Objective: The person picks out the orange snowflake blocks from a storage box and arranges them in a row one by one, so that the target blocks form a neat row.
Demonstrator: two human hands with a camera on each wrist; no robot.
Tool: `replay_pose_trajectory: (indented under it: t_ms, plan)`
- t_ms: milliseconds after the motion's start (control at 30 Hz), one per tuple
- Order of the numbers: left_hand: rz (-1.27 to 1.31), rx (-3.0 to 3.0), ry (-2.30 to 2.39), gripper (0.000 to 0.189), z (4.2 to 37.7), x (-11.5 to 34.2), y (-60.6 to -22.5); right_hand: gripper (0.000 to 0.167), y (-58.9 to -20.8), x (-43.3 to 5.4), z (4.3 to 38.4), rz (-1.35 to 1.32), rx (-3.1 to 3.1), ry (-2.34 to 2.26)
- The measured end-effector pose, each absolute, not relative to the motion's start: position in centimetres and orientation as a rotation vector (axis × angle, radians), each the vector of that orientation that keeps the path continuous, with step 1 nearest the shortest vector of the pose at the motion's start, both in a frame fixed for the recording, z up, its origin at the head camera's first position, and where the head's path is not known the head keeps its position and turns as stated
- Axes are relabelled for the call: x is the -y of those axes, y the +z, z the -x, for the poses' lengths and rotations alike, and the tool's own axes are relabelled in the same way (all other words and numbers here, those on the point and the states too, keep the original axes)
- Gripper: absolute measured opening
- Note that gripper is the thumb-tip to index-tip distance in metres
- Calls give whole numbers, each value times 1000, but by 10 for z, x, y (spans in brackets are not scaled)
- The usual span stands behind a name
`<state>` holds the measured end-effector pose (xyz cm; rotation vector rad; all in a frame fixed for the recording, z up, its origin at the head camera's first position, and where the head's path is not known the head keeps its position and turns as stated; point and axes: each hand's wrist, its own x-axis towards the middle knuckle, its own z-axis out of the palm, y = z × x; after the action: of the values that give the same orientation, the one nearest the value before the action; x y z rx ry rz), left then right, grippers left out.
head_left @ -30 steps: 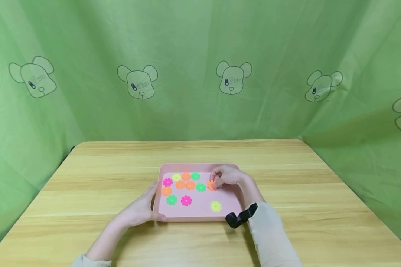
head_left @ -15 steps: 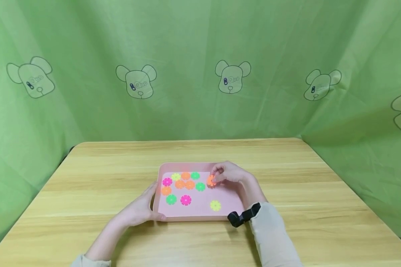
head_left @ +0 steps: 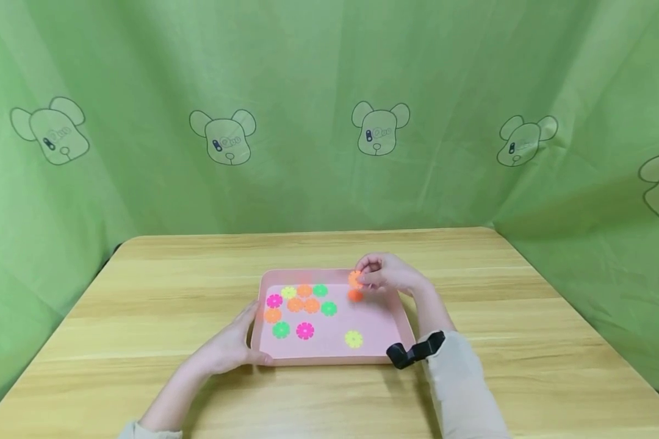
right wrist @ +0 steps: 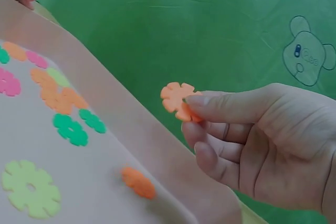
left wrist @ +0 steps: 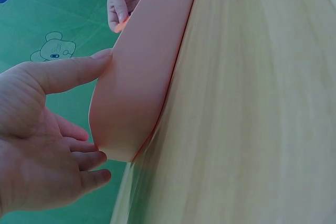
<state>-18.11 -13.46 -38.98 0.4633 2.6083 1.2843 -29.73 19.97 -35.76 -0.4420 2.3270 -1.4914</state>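
Observation:
In the head view my right hand [head_left: 392, 274] pinches an orange snowflake building disc [head_left: 354, 279] above the back right of a pink tray [head_left: 335, 361]. The right wrist view shows thumb and fingers on one edge of this notched disc [right wrist: 176, 99]. Below it, a blurred second orange disc [right wrist: 138, 182] is at the tray's inner side, apart from the hand; whether it lies flat I cannot tell. At the tray's left front corner is my left hand [head_left: 227, 347], its thumb touching the rim and its loosely extended fingers against the outer wall [left wrist: 131, 93].
Green [head_left: 281, 330], pink [head_left: 305, 330], yellow [head_left: 354, 339] and orange [head_left: 273, 315] discs lie in the tray, several of them clustered at the back left. The tray stands on a wooden table [head_left: 527, 341] with a green curtain [head_left: 307, 195] behind it.
My right hand has risen and moved right and back with the orange disc. A second orange disc now shows separately below it. The left hand stays at the tray.

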Motion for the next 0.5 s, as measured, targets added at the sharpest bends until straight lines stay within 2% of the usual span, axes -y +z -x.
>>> replay_pose_trajectory:
  t_ms: [500]
  plan:
    - [-466, -2603, 1296, 112, 179, 135, -389, 34, -357, -252, 296, 352, -2299, -1704]
